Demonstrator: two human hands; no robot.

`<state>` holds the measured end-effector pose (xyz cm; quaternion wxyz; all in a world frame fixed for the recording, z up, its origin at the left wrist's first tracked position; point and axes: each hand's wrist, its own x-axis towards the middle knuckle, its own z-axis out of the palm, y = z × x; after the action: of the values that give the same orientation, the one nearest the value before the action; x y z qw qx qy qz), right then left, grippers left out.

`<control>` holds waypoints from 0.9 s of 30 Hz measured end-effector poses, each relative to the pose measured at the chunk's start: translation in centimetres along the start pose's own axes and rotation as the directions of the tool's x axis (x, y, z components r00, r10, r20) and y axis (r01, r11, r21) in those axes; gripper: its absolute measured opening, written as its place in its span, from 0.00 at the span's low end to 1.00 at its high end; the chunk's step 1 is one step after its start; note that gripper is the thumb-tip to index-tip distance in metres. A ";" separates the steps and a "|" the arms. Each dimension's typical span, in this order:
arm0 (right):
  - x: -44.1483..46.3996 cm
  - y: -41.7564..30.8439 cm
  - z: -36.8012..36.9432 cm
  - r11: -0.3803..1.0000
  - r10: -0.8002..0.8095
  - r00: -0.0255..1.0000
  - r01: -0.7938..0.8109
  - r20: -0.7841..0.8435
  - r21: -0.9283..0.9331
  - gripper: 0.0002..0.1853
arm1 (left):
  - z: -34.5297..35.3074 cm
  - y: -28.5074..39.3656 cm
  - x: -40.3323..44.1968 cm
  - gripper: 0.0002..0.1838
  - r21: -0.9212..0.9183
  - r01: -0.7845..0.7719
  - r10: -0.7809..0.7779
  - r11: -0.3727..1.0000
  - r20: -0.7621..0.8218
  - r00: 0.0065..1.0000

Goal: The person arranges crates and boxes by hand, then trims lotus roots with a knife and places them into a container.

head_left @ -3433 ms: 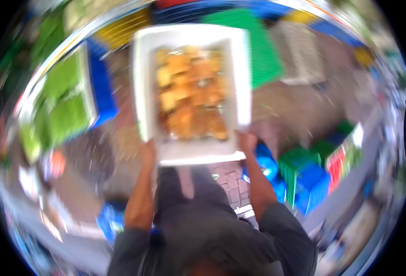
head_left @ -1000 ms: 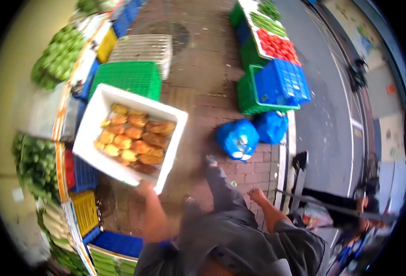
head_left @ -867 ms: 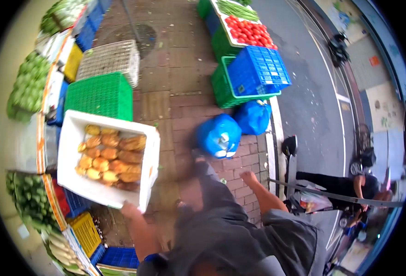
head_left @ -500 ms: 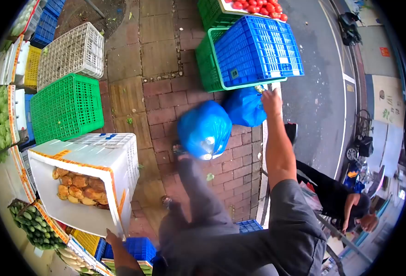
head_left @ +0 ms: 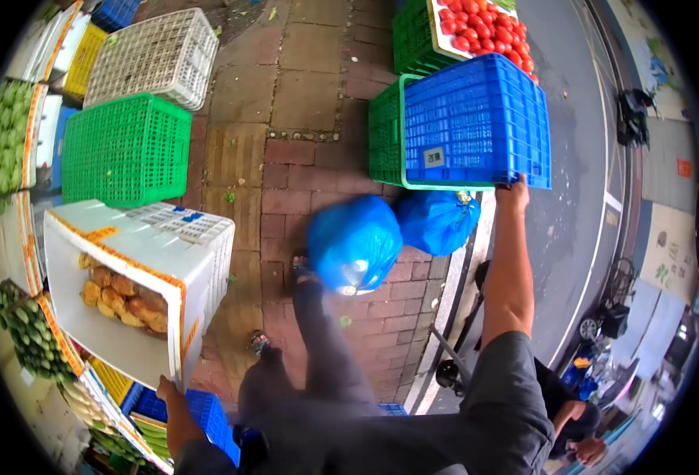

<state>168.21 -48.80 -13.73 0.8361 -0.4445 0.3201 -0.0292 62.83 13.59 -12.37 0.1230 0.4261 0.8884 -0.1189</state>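
Note:
My left hand (head_left: 172, 391) is closed on the lower rim of a white foam box (head_left: 119, 336), which has orange tape along its edge. Knobbly brown roots or tubers (head_left: 123, 299) lie inside it. My right arm is stretched forward, and my right hand (head_left: 512, 195) has its fingers hooked on the near right corner of a blue plastic crate (head_left: 476, 119). That crate sits tilted in or against a green crate (head_left: 386, 131). Two tied blue plastic bags, a larger bag (head_left: 353, 241) and a smaller bag (head_left: 438, 225), rest on the bricks below the crates.
A tray of tomatoes (head_left: 488, 32) stands beyond the blue crate. On the left are a green crate (head_left: 127, 150), a whitish crate (head_left: 155, 59), cucumbers (head_left: 32, 336) and pale green vegetables (head_left: 7, 138). A road (head_left: 571, 222) runs along the right; a person in black (head_left: 575, 416) is near.
My right hand has moved from above the smaller blue bag to the blue crate's corner. My left hand stays on the foam box. The view has shifted.

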 end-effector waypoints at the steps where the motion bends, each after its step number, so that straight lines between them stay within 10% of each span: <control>1: -1.3 -1.4 1.3 0.999 -0.036 0.999 0.036 -0.012 0.016 0.19 | -0.5 0.9 -2.3 0.32 -0.192 0.046 -0.038 0.980 0.043 0.998; 7: -12.0 -13.9 11.3 0.984 -0.173 0.984 0.174 0.033 -0.044 0.20 | -2.0 4.0 -9.3 0.33 -0.435 0.053 -0.025 0.899 0.070 0.997; 11: -16.8 -20.1 17.8 0.982 -0.153 0.945 0.179 0.289 -0.064 0.20 | -2.1 2.7 -8.5 0.40 -0.017 -0.151 0.152 0.988 0.076 0.985; 15: -28.5 -25.1 24.5 0.935 -0.276 0.915 0.326 0.294 -0.138 0.23 | -2.0 2.7 -8.7 0.35 -0.180 -0.147 0.185 0.973 0.212 0.960; 18: -32.7 -27.1 25.9 0.884 -0.243 0.862 0.386 0.444 -0.266 0.24 | -6.7 3.8 -15.8 0.28 -0.790 0.091 0.353 0.606 0.370 0.859; 19: -32.3 -26.9 26.7 0.871 -0.197 0.839 0.387 0.508 -0.302 0.25 | -4.5 3.0 -13.6 0.30 -0.814 0.130 0.266 0.566 0.329 0.906; 20: -35.5 -25.7 27.9 0.851 -0.146 0.831 0.382 0.537 -0.359 0.22 | 4.9 -1.3 -3.9 0.34 -0.670 -0.196 0.351 0.716 0.104 0.931; 22: -44.9 -25.0 28.4 0.795 -0.016 0.837 0.343 0.548 -0.501 0.17 | 1.6 -1.3 -8.8 0.38 -0.402 -0.413 0.313 0.817 -0.292 0.904; 27: -63.5 -25.8 25.5 0.751 0.195 0.729 0.319 0.656 -0.578 0.26 | -2.3 -5.5 -16.6 0.30 -0.892 -0.085 0.078 0.443 -0.057 0.995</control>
<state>138.21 -24.69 48.53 0.6799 -0.6986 -0.0363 0.2200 68.25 -1.11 -4.33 0.3309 0.3404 0.7970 0.3733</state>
